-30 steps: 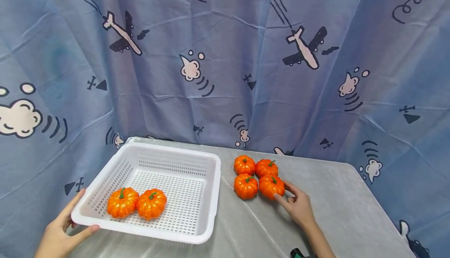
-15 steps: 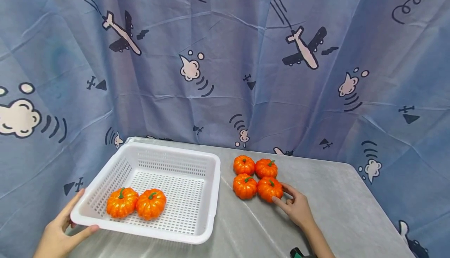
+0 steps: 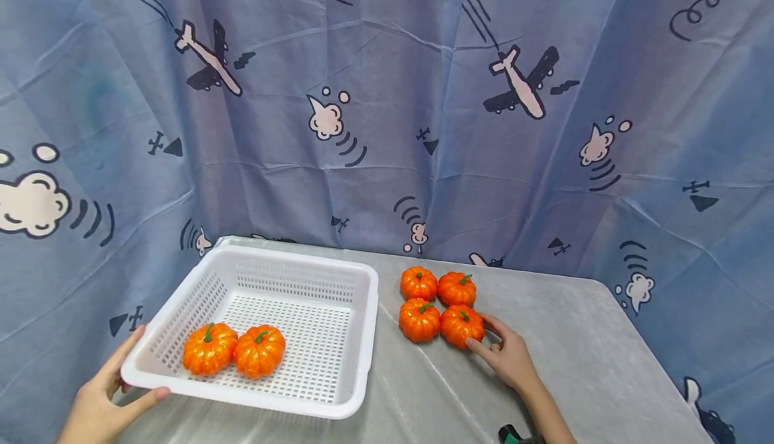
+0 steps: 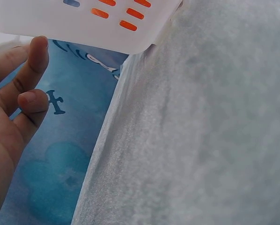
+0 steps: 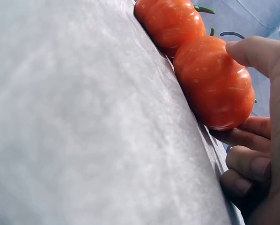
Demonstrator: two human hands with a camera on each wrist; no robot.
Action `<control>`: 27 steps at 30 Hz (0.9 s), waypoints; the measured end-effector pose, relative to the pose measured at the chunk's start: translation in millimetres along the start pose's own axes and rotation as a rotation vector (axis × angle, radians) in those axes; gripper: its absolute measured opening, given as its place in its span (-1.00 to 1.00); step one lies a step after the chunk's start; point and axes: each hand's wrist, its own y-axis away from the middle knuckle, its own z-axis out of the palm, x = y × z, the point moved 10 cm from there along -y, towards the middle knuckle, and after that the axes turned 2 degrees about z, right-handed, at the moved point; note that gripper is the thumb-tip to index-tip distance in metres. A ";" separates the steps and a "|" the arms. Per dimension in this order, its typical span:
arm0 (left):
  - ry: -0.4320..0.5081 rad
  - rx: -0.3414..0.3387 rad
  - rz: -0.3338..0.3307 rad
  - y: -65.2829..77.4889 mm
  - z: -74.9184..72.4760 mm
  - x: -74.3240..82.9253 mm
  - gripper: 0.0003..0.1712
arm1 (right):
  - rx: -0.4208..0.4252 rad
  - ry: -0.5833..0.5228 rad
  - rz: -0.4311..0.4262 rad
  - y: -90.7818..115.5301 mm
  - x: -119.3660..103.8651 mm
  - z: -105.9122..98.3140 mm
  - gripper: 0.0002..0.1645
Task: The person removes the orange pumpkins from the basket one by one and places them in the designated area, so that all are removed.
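Observation:
My left hand (image 3: 103, 390) holds the near left corner of a white plastic basket (image 3: 260, 400), with the thumb along the front rim and the other fingers at the left side. Inside the basket lie two small orange pumpkins, a left pumpkin (image 3: 209, 350) and a right pumpkin (image 3: 260, 352), side by side. My right hand (image 3: 508, 357) grips the front right pumpkin (image 3: 462, 328) of a cluster on the table. In the right wrist view, the thumb presses the upper side of this pumpkin (image 5: 215, 84) while fingers reach under its far side.
Close around the gripped pumpkin sit a front left pumpkin (image 3: 420, 321), a back left pumpkin (image 3: 418, 283) and a back right pumpkin (image 3: 457, 289). A grey cloth covers the table (image 3: 580, 350). Behind it hangs a blue curtain (image 3: 387, 128) printed with airplanes.
The front right pumpkin has shifted slightly left, closer against its neighbour, with my right hand following. My left hand and the basket have stayed in place.

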 end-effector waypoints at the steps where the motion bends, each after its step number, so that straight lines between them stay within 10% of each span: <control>1: -0.001 -0.002 -0.005 0.1 0.1 -0.1 0.28 | 0.000 0.003 0.000 0.2 -0.1 0.2 -0.24; 27: 0.003 0.008 0.009 0.4 0.2 1.6 0.27 | 0.127 0.003 -0.054 1.1 -8.5 -19.4 -0.29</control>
